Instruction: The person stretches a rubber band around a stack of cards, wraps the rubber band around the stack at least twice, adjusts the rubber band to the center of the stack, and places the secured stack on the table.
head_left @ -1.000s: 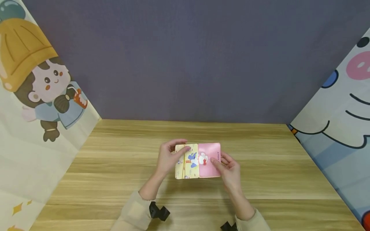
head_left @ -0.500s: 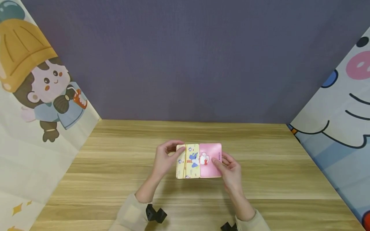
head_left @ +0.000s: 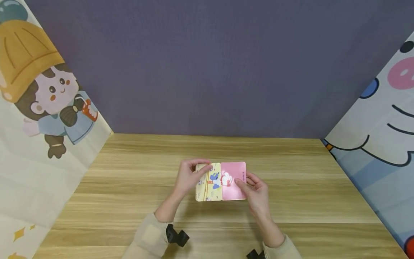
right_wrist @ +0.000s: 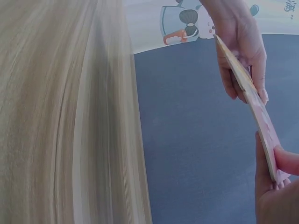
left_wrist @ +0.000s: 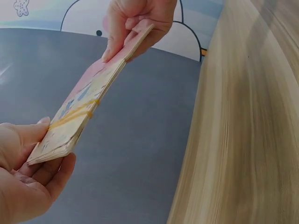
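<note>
A small notebook (head_left: 233, 171) is spread flat between both hands above the table, its left half yellow with a blue cartoon figure and its right half pink with a white rabbit-like one. Yellow elastic bands (left_wrist: 74, 114) wrap the yellow half. My left hand (head_left: 187, 177) pinches that half near its upper left corner, thumb on the printed face and fingers behind. At the pink half's outer edge, my right hand (head_left: 258, 194) holds on with its thumb on the face. The left wrist view shows the notebook's layered edge.
Beneath the hands lies a wood-grain table (head_left: 145, 162). A dark grey panel (head_left: 207, 72) rises behind it, with a cartoon-printed sheet (head_left: 26, 172) at the left and another cartoon sheet (head_left: 372, 151) at the right. Black wrist mounts (head_left: 177, 235) sit by the sleeves.
The left hand slid a little left along the yellow half, then came back right. The notebook shifted slightly right and back, and a bright glare now shows on its pink half.
</note>
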A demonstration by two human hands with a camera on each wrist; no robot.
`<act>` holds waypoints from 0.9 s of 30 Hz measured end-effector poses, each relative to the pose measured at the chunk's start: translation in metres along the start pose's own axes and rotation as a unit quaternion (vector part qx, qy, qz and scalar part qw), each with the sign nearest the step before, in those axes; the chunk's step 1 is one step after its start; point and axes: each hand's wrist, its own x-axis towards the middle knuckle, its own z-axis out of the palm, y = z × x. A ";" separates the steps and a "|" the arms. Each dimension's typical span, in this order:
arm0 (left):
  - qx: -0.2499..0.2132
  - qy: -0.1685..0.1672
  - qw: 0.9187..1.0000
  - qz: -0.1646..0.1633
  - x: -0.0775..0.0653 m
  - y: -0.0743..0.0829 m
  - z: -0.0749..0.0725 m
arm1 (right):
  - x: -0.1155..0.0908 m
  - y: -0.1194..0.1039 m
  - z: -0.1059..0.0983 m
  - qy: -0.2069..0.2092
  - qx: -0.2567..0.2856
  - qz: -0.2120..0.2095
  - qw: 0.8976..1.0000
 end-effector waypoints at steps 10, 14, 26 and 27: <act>-0.022 -0.019 0.999 -0.028 0.004 -0.003 -0.004 | 0.031 0.080 -0.040 -0.064 0.014 -0.035 0.997; -0.019 -0.027 0.999 -0.034 0.005 -0.005 -0.005 | 0.036 0.087 -0.045 -0.050 -0.017 -0.011 0.999; -0.067 0.007 0.998 -0.011 0.004 -0.023 -0.010 | 0.051 0.092 -0.053 -0.024 -0.014 0.010 1.000; -0.066 0.014 0.998 -0.011 0.003 -0.024 -0.010 | 0.053 0.093 -0.054 -0.017 -0.008 0.012 1.000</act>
